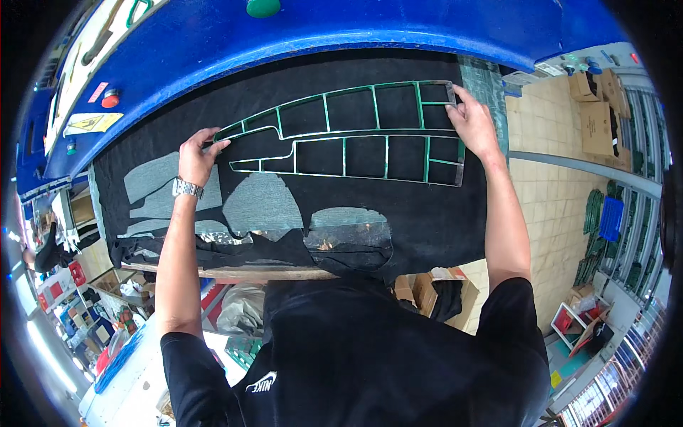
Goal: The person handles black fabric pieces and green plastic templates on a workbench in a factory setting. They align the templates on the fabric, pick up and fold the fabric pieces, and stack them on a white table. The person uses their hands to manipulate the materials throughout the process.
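A long green-edged metal cutting die (326, 112) with cross ribs lies over black fabric (434, 220). My left hand (197, 158), a metal watch at its wrist, pinches the die's narrow left tip between thumb and fingers. At the wide right end, my right hand (472, 122) grips the die's corner. A second die (344, 157) of matching shape sits right alongside, nearer to me; whether the two are joined I cannot tell. Grey curved shapes (262, 206) show in the fabric below my left hand, either gaps or separate pieces.
A blue machine beam (341, 28) spans the far side, with a red button (110, 98) and a green knob (263, 7). The table's wooden front edge (284, 273) runs before me. Cardboard boxes (597, 128) stand at the right, another box (455, 299) below the table.
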A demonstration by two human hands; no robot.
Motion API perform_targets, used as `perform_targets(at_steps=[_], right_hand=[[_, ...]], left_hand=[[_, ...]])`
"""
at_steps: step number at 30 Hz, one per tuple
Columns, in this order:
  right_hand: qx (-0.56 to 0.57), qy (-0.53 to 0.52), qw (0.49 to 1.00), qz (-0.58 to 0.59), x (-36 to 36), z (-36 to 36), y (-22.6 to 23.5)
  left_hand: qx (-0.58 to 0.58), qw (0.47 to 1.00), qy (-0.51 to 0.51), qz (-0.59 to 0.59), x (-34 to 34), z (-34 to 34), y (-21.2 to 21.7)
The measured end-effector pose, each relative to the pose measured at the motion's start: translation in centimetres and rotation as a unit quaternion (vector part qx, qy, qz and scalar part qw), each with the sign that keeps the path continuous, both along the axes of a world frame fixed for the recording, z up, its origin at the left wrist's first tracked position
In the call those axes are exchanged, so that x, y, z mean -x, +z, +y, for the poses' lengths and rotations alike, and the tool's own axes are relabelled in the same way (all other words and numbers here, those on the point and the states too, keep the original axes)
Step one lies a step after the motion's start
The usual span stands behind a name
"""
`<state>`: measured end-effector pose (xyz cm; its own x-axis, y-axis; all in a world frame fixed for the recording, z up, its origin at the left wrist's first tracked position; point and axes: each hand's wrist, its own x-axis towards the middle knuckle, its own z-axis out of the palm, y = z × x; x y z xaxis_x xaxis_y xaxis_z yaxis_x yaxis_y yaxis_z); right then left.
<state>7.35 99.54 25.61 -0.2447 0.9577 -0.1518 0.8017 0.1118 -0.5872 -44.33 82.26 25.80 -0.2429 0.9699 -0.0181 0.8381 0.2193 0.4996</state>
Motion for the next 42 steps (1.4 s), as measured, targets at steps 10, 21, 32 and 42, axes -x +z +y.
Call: perform_targets(at_steps=[10, 21, 32, 42], right_hand=[[-0.002, 0.015, 1.000, 0.003, -0.1, 0.1, -0.5], [0.029, 0.022, 0.999, -0.033, 0.2, 0.3, 0.1], [0.007, 0.051, 0.998, 0.020, -0.2, 0.5, -0.2], [-0.031, 0.039, 0.999, 0.018, -1.0, 0.4, -1.1]], left_hand=[[0.007, 1.000, -0.017, 0.014, 0.7, 0.3, -0.9], [0.009, 0.999, -0.022, 0.037, 0.6, 0.8, -0.9], [-0.057, 0.993, -0.037, 0.094, 0.6, -0.3, -1.4], [-0.133, 0.990, 0.025, 0.032, 0.0, -3.1, -0.3]])
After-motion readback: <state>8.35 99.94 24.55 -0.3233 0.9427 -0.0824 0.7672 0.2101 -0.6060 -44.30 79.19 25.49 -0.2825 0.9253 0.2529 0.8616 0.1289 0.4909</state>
